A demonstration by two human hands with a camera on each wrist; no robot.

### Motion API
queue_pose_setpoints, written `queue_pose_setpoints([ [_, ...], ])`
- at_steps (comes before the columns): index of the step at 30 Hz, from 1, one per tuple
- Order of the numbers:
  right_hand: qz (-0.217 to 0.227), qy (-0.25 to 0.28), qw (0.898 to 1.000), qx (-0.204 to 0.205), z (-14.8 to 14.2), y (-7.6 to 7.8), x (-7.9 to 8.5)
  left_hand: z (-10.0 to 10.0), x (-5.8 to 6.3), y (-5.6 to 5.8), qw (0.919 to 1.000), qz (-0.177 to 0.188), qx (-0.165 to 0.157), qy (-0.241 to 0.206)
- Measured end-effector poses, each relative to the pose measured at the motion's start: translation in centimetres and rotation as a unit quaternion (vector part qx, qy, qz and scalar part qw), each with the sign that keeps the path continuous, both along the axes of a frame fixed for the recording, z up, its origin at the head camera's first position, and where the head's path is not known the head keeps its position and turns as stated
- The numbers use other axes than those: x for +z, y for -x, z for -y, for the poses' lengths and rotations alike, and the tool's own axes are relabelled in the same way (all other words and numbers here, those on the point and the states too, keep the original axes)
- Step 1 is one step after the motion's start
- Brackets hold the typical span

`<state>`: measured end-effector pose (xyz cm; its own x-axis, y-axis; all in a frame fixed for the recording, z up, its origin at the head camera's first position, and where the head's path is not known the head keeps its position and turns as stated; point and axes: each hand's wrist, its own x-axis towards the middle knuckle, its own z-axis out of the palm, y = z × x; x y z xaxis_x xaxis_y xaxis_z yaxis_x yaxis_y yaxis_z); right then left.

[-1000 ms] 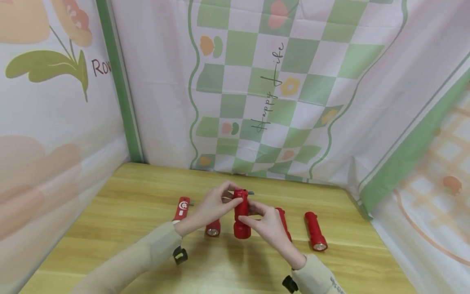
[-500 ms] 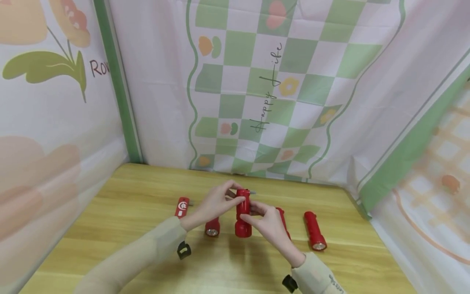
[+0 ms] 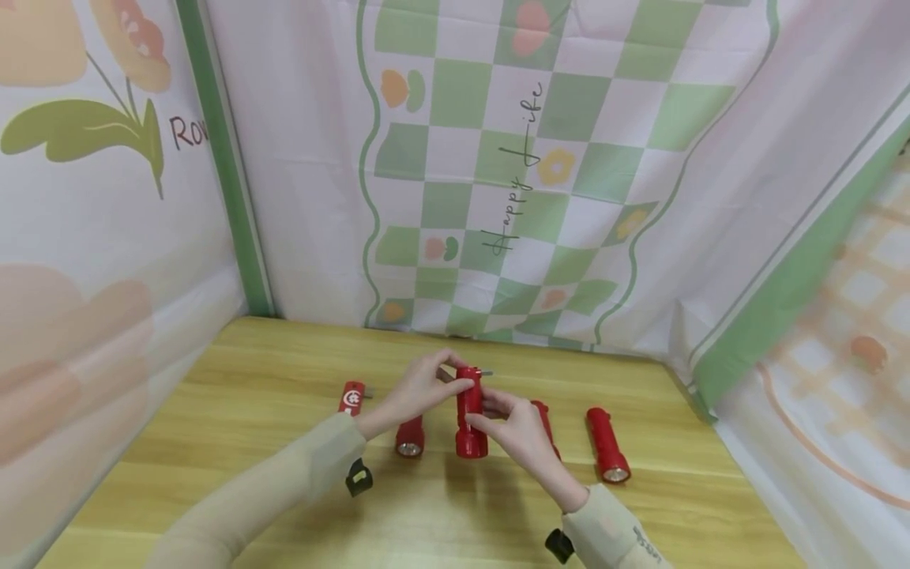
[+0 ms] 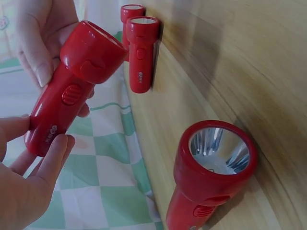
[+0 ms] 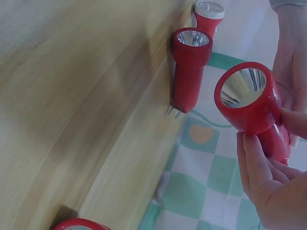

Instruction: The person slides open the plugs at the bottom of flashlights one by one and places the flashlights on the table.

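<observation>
Both hands hold a red flashlight [image 3: 472,444] above the table, its lens end down and metal plug prongs sticking out near its upper end. My left hand [image 3: 419,393] pinches the tail end between thumb and fingers. My right hand [image 3: 524,436] grips it lower, near the flared head, with the thumb across the front. A ridged switch [image 4: 72,95] and small white print show on the body in the left wrist view. The right wrist view looks into the unlit reflector [image 5: 243,88]. Some fingers are hidden behind the flashlight.
On the wooden table [image 3: 284,395] lie a red flashlight with a white logo [image 3: 351,397], partly behind the left arm, and another [image 3: 410,439] beside it. Right of the hands are two more, one partly covered [image 3: 546,419] and one fully visible [image 3: 608,446]. Printed cloth [image 3: 462,197] hangs behind.
My left wrist has shifted slightly right, covering a little more of the logo flashlight. Both hands keep their hold, and the held flashlight seems slightly turned.
</observation>
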<state>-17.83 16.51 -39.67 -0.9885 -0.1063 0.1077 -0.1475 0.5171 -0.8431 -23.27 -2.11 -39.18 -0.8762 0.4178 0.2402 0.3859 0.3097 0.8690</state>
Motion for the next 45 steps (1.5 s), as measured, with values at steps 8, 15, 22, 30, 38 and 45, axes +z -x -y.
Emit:
queue_pose_setpoints([
  [8,0.009,-0.011,1.0,-0.004,-0.2,0.4,-0.3,-0.2,-0.7,1.0,0.9998,0.018,0.003,0.008],
  [15,0.016,-0.015,1.0,0.007,-0.5,0.6,-0.4,-0.5,-1.0,1.7,0.9995,0.023,0.004,0.022],
  [22,0.018,-0.02,1.0,0.005,-0.7,0.6,-0.7,-0.8,-1.1,1.8,0.9994,0.03,0.003,0.018],
  [30,0.025,-0.015,1.0,0.004,-0.7,0.8,-1.1,-1.0,-1.5,2.2,0.9988,0.049,0.0,0.002],
  [38,0.035,-0.012,0.999,0.01,-0.7,0.9,-1.4,-1.3,-1.9,2.9,0.9965,0.083,-0.01,-0.003],
  [45,0.04,-0.015,0.999,0.006,-0.8,1.1,-1.6,-1.5,-2.3,3.3,0.9967,0.079,-0.013,0.011],
])
